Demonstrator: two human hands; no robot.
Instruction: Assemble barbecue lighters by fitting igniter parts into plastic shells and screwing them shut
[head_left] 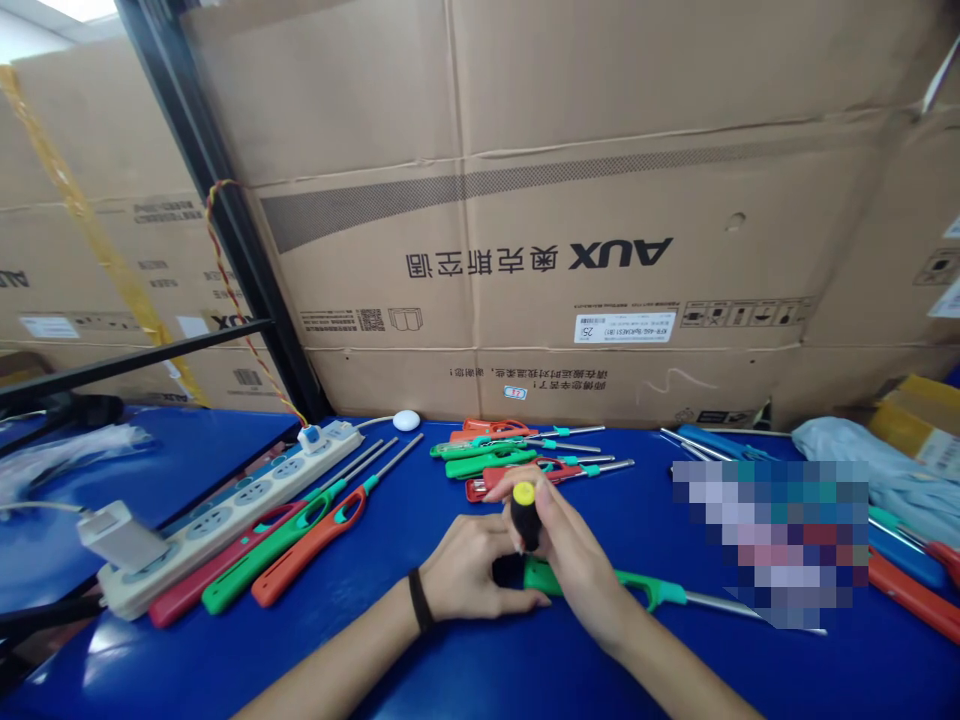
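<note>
Left hand (466,568): fingers curved at butt of green lighter (538,574) on blue surface (465,685); grip cannot be told. Right hand (571,560): fingers closed around yellow-capped black handle (526,522) above lighter. Farther: red and green lighters (491,463). Rear: large carton (525,210).

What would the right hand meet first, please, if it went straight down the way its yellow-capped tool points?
Most likely the green lighter under the right hand and its yellow-capped tool, though the hidden tip may already touch it.
</note>
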